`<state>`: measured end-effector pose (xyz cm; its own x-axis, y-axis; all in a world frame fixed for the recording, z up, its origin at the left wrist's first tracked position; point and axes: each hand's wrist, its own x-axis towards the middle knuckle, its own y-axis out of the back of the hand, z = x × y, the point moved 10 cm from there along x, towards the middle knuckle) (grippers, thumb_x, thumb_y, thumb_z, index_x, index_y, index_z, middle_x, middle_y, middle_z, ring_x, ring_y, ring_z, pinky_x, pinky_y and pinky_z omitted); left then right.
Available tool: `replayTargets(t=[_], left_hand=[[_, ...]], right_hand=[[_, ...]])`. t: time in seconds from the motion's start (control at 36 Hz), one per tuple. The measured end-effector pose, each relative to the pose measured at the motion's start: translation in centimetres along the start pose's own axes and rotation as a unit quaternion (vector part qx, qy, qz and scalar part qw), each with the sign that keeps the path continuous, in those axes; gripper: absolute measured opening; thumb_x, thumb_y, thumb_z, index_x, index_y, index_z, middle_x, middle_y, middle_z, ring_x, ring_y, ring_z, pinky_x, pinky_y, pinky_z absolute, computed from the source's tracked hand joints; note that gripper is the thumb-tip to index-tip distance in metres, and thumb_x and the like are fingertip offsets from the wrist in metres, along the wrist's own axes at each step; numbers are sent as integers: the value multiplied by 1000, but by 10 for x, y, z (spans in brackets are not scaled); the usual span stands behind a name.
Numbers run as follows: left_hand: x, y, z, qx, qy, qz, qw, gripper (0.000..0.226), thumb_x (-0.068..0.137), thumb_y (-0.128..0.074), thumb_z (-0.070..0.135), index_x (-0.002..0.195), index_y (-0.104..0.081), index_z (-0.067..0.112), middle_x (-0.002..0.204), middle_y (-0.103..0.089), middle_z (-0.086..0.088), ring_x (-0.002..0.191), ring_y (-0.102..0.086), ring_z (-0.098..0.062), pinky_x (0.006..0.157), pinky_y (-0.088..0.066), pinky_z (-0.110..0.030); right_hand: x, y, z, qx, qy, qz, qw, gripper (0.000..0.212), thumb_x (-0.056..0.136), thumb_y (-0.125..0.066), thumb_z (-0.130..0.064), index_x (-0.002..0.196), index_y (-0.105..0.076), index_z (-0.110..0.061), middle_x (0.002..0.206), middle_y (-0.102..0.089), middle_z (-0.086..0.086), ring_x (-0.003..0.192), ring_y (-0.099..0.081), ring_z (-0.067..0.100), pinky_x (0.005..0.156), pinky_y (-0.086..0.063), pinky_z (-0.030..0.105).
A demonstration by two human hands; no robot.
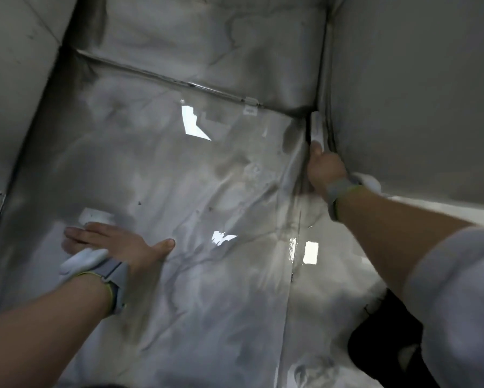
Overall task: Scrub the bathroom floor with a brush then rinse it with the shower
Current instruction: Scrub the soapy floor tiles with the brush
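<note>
A wet, glossy grey marble floor (196,191) fills the view. My left hand (114,242) lies flat on it at the lower left, fingers straight and thumb spread. My right hand (323,166) reaches to the right wall's base and grips a white brush (317,127), which stands against the corner where floor meets wall. The bristles are hidden against the wall. Both wrists wear grey bands. No shower head is in view.
A metal strip (165,77) crosses the floor at the back, with more tile beyond it. Grey walls (417,93) rise on the right and on the left (14,65). A white ledge (445,208) runs at the right. Something dark (386,340) sits at the lower right.
</note>
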<state>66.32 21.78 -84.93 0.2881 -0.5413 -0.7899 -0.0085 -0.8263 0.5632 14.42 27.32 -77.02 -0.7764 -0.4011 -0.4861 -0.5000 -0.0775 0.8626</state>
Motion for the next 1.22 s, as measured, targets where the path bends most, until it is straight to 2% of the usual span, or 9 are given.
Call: replayTargets(t=[0.22, 0.36, 0.47, 0.58, 0.69, 0.81, 0.92, 1.08, 1.22], left_hand=[[-2, -2, 3, -23, -9, -5, 1000, 190, 15, -28, 111, 155, 8, -11, 162, 11, -38, 148, 11, -58, 117, 0, -70], [-27, 19, 4, -37, -8, 63, 997, 177, 40, -57, 104, 152, 14, -12, 161, 13, -37, 151, 10, -52, 121, -3, -64], [-36, 24, 4, -34, -3, 66, 997, 173, 46, -63, 99, 153, 16, -11, 161, 17, -36, 152, 11, -51, 121, -4, -63], [-38, 28, 5, -43, -3, 74, 996, 173, 45, -65, 99, 153, 16, -11, 161, 16, -36, 152, 11, -51, 121, -4, -63], [-43, 29, 5, -58, 2, 91, 994, 172, 46, -68, 96, 152, 15, -11, 162, 16, -35, 152, 9, -50, 121, -8, -62], [-41, 29, 5, -63, 7, 94, 994, 173, 46, -69, 96, 152, 15, -11, 161, 16, -36, 152, 8, -51, 122, -6, -62], [-37, 25, 6, -57, 4, 99, 993, 173, 45, -66, 98, 152, 13, -13, 160, 13, -39, 151, 7, -53, 121, -5, -63], [-34, 24, 5, -70, 3, 106, 992, 173, 45, -67, 97, 152, 14, -12, 160, 15, -38, 151, 9, -53, 121, -4, -63], [-35, 26, 4, -55, 6, 80, 995, 173, 46, -63, 99, 151, 17, -12, 160, 17, -38, 151, 10, -52, 122, -2, -61]], right_hand=[[-177, -55, 55, -79, 139, -53, 986, 65, 94, -22, -76, 78, -50, -19, 75, -65, 7, 82, -64, 35, 67, -45, 39], [-165, -61, 26, -272, 312, -48, 909, 79, 91, -3, -78, 112, -61, -29, 84, -72, 7, 79, -69, 32, 65, -52, 38], [-52, -16, 3, -118, 155, -3, 981, 61, 103, -28, -62, 101, -65, -13, 107, -68, 23, 103, -64, 39, 84, -45, 40], [-1, 12, -17, -24, 70, -14, 997, 60, 111, -22, -43, 142, -48, 1, 127, -57, 33, 112, -58, 44, 91, -45, 42], [-48, 1, -19, 8, 100, 17, 995, 72, 104, -28, -61, 106, -68, -1, 111, -67, 28, 106, -62, 43, 88, -47, 43], [-135, -49, 3, -64, 191, -41, 979, 61, 98, -30, -68, 82, -59, -16, 83, -69, 11, 90, -65, 36, 74, -46, 39], [-172, -60, -14, -259, 407, -13, 876, 70, 98, -14, -73, 104, -67, -28, 86, -73, 0, 76, -71, 28, 60, -52, 36], [-13, -9, -15, -59, 135, 0, 989, 81, 100, -22, -67, 104, -69, -1, 106, -68, 28, 103, -65, 43, 84, -47, 42], [-19, -7, -25, 57, 43, 8, 997, 80, 102, -25, -65, 123, -63, 3, 126, -61, 30, 116, -59, 44, 97, -44, 43]])
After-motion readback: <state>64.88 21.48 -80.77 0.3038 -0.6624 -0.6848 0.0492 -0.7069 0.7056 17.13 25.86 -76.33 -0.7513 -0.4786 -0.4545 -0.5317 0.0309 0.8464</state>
